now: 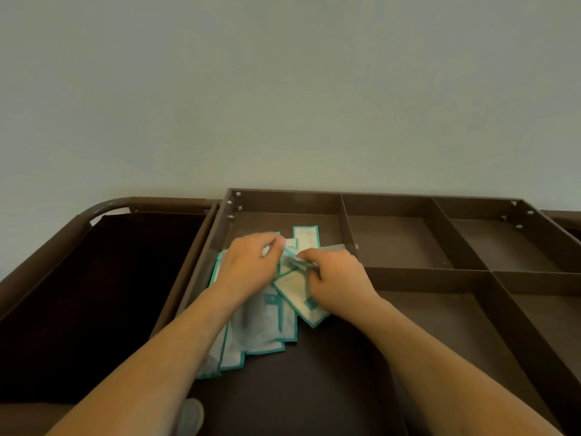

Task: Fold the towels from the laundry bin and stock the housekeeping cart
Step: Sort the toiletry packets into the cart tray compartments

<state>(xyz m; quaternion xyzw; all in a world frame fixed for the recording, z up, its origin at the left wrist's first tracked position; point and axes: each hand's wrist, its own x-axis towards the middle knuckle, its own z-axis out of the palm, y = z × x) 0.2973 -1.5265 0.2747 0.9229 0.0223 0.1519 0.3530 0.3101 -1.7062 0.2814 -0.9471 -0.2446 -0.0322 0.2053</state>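
Both grips pinching soft, limp teal-edged towels (270, 322) in cart tray (418, 272): left hand (251, 262) at ten o'clock, right hand (339, 281) at two; likely best gripped by hems.

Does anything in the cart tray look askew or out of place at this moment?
Yes. The towels in the cart's left compartment are fanned out and overlapping, not squared into a stack, and one at the right lies tilted across the others. The left hand and right hand are both gripping them.
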